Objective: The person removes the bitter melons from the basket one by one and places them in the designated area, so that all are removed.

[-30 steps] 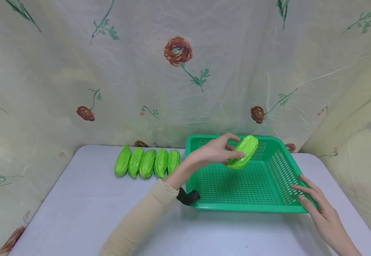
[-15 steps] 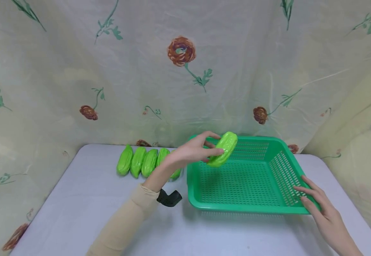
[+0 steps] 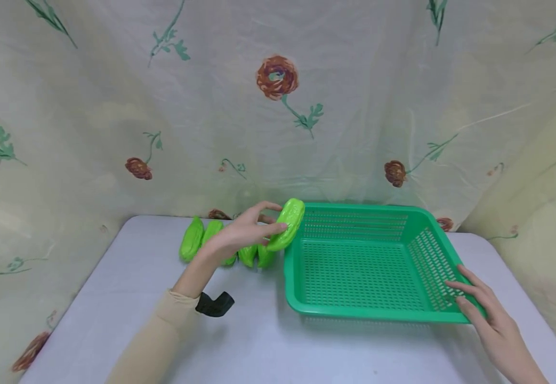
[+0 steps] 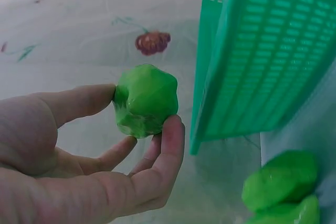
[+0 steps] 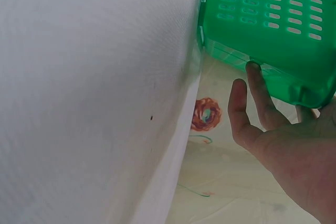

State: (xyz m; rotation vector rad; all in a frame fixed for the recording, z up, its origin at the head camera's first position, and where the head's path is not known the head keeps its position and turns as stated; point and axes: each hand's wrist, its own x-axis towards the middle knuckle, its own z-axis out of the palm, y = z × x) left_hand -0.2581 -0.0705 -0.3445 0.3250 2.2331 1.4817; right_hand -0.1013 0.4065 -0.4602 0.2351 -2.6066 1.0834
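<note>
My left hand [image 3: 251, 229] pinches a bright green ridged gourd [image 3: 288, 224] between thumb and fingers. It is raised at the left rim of the green plastic basket [image 3: 354, 316]. The left wrist view has the gourd [image 4: 147, 100] end-on in the fingertips, apart from the basket wall. My right hand [image 3: 496, 322] holds the basket's front right corner, with fingers on both sides of the rim. The right wrist view places one fingertip against the basket's edge [image 5: 294, 90]. Several similar gourds [image 3: 192, 240] lie in a row left of the basket, partly hidden by my left hand.
A white-covered table [image 3: 268, 352] carries everything. Flower-printed sheeting [image 3: 345, 106] hangs close behind the table and at its sides. The basket floor [image 3: 354, 272] shows with nothing lying on it.
My left hand has carried the gourd leftward, from above the basket to its left rim. My right hand keeps its place on the corner. The whole head view has shifted slightly.
</note>
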